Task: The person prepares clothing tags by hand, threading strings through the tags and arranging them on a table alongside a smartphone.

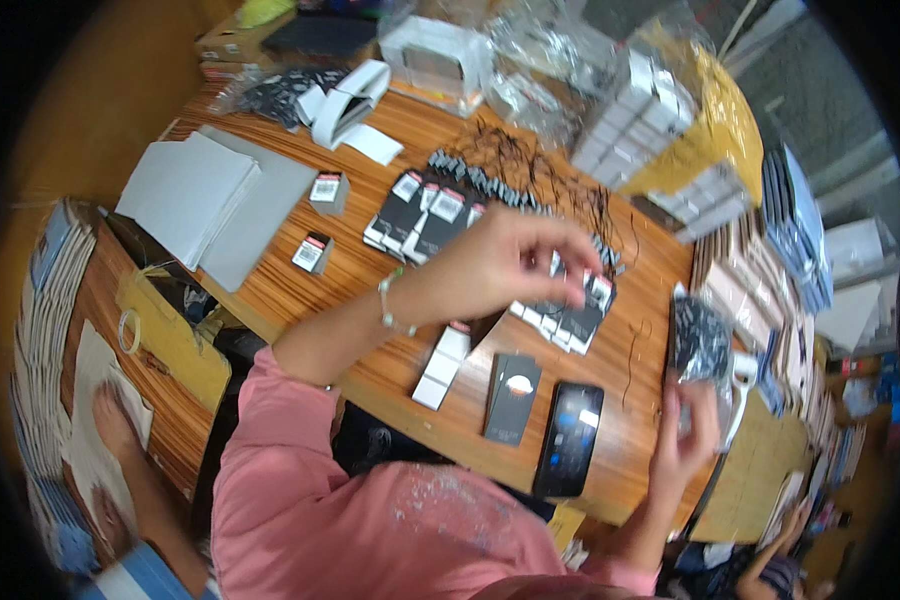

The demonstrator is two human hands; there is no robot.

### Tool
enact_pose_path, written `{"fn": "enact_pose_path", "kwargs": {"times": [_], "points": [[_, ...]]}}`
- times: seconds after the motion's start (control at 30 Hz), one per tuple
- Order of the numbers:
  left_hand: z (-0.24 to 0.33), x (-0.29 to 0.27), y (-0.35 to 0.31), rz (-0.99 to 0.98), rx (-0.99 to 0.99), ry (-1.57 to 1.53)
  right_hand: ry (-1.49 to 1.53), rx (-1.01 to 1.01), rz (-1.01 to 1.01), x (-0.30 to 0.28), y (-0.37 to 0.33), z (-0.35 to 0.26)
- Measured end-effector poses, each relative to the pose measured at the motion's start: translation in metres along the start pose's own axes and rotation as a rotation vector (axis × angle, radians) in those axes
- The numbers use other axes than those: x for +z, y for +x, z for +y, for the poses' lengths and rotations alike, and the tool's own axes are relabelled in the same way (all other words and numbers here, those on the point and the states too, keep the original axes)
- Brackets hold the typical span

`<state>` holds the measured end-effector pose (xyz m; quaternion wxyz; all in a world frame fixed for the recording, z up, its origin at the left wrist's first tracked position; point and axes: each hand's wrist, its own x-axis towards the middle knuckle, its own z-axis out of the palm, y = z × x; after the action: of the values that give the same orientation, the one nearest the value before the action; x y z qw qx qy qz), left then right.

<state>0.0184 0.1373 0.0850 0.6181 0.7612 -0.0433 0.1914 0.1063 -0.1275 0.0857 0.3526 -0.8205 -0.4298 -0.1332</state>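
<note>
My left hand (520, 258) is raised over the table, fingers curved and thumb apart from them, with nothing visible between. Below it lie black printed tags (578, 325) with white edges, and more black tags (425, 212) with white labels fan out beside the wrist. My right hand (686, 432) is at the table's right edge, fingers bent and smeared by motion; whether it holds anything is unclear. Near it lies a clear bag of black pieces (701, 338). A smartphone (570, 440) with its screen lit and a dark card (513, 398) lie in front of me.
Black strings with small grey ends (505, 170) line the far side. White label strips (442, 366) and two small label stacks (328, 190) stand nearer. Paper sheets (185, 190) lie left; a yellow-wrapped bundle of boxes (705, 130) is far right. Another person's foot (115, 420) shows lower left.
</note>
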Motion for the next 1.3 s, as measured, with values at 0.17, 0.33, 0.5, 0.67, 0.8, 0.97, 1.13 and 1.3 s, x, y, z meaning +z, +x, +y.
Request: {"fn": "enact_pose_path", "kwargs": {"times": [0.17,0.33,0.5,0.67,0.8,0.97,1.13,1.3], "points": [[-0.016,-0.006,0.008,0.049,0.034,0.017,0.244,-0.097,-0.082,0.057,0.073,-0.026],[-0.013,-0.009,0.011,0.048,-0.002,0.057,0.620,0.008,-0.174,0.088,0.081,-0.031],[-0.013,-0.009,0.011,0.020,0.022,0.052,0.971,0.285,-0.180,0.100,0.075,-0.020],[-0.017,-0.009,0.010,0.045,0.207,0.298,1.196,0.362,-0.193,0.105,0.072,-0.011],[-0.016,-0.006,0.011,0.082,0.251,0.378,1.224,0.375,-0.202,0.104,0.070,-0.008],[-0.023,-0.006,0.013,0.091,0.240,0.367,1.090,0.344,-0.188,0.103,0.071,-0.011],[-0.032,0.001,0.015,0.054,0.187,0.276,0.970,0.285,-0.141,0.102,0.062,-0.003],[-0.042,0.006,0.014,-0.064,0.174,0.358,0.772,0.224,-0.222,0.099,0.057,0.013]]}}
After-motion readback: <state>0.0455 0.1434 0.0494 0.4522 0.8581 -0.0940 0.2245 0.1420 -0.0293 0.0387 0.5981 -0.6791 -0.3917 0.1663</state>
